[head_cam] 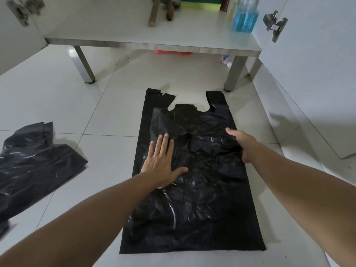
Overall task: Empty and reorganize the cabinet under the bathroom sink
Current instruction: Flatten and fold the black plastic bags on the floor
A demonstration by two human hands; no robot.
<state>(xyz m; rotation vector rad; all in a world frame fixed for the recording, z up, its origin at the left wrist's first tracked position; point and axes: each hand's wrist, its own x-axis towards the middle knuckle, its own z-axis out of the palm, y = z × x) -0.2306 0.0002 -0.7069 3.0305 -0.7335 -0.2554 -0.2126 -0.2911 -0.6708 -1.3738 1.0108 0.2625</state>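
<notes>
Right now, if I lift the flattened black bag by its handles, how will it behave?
The black bag is thin, creased film lying flat on the tile floor, so it will probably droop limply and weigh very little. Its glossy surface may slide on the tiles once the left hand and right hand let go.

A home bathroom: pale tiled floor point(107, 105) beneath an open cabinet point(134, 33), hinged doors either side, blue cleaner bottle point(245, 18) and sponge point(200, 5) inside.
</notes>
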